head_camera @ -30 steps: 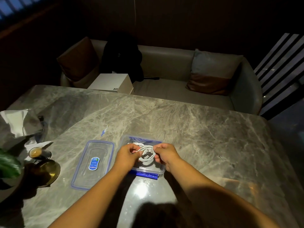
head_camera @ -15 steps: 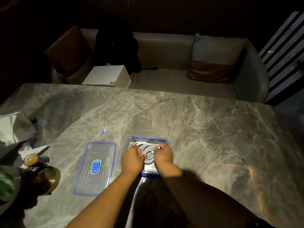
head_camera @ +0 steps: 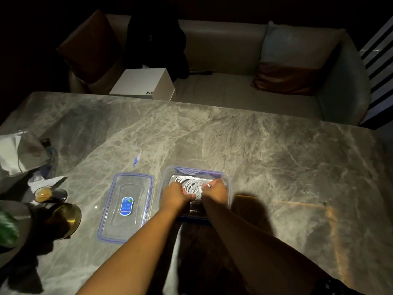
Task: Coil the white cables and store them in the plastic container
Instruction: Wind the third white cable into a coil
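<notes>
Seating the coil: the white cables (head_camera: 189,184) are being pressed down inside the plastic container (head_camera: 228,184). I judge this to be the storing step, with the winding apparently done.
Left grip (head_camera: 177,193): closed on the cables, with the fingers curled over the near-left edge of the bundle and the thumb against the loops.
Right grip (head_camera: 215,191): closed on the cables, with the fingers curled at the bundle's right side, pinching what looks like a white plug end against the loops.
Cables: a loose round bundle lying in the container between the two grips and touching both. Another strand shows along the far wall.
Container: open, blue-trimmed, standing on the bench (head_camera: 265,158). The wrists hide its near end.
Lid (head_camera: 127,206): flat on the bench just left of the container, apart from it, with no grip on it.
Doing it well: press the loops flat and evenly, and tuck the plug end inside the ring. Release one side at a time so the bundle cannot spring open.
Watch for: springy loops may rise over the rim, and any strand lying across the rim would probably stop the lid from seating.
</notes>
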`<state>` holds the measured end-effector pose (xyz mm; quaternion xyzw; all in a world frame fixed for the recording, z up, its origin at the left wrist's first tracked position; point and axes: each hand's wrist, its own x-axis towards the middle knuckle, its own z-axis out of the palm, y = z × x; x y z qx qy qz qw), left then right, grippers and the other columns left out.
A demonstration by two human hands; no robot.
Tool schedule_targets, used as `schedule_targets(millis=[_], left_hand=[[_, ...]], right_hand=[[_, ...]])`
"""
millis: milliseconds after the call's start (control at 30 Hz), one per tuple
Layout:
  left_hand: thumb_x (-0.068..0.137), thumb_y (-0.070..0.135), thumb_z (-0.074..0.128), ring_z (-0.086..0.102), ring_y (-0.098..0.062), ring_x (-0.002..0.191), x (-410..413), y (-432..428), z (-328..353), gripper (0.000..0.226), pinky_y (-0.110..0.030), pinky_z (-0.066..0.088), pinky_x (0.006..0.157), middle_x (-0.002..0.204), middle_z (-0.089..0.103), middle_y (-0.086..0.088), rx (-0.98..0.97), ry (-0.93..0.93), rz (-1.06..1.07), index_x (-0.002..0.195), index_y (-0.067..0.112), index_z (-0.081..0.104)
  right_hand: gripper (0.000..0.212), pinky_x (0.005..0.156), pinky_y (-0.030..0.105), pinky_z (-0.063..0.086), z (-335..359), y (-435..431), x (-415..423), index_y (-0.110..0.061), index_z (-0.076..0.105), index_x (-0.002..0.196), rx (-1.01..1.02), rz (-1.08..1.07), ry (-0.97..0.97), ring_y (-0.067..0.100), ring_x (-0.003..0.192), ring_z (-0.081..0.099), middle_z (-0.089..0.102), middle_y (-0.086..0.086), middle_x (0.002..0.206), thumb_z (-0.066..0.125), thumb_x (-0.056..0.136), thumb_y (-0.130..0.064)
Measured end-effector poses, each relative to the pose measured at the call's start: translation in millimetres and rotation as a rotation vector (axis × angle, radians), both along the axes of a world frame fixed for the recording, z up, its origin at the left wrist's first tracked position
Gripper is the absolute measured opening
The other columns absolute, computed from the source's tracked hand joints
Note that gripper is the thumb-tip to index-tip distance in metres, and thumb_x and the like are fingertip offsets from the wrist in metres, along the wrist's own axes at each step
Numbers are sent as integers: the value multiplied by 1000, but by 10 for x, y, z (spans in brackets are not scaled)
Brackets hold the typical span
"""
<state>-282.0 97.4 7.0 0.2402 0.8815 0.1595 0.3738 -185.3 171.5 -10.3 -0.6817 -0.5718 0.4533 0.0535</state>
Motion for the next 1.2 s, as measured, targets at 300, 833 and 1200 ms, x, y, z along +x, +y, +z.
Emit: schedule_targets(millis=[300, 833, 1200], left_hand=[[72, 38, 84, 66, -31, 78, -1, 35, -66, 38, -33, 43, 63, 75, 66, -11, -37, 6, 18, 74, 10, 58], [83, 50, 71, 65, -30, 96, 166, -94, 273, 42, -36, 47, 74, 102, 70, -11, -23, 192, -246, 96, 11, 59], [84, 46, 70, 65, -26, 98, 234, -193, 963, 44, -35, 49, 77, 108, 69, -7, 126, 238, -291, 112, 15, 58]], right_hand=[[28, 95, 34, 46, -48, 48, -30, -7, 62, 112, -32, 13, -57, 31, 114, 62, 66, 14, 119, 62, 91, -25], [71, 96, 34, 49, 428, -43, 105, -8, 26, 149, -143, 130, 34, 34, 118, 59, 57, 18, 134, 60, 88, -19], [43, 79, 34, 50, 996, -13, 551, -17, 47, 123, -75, 326, 128, 27, 99, 64, 62, 11, 114, 64, 85, -25]])
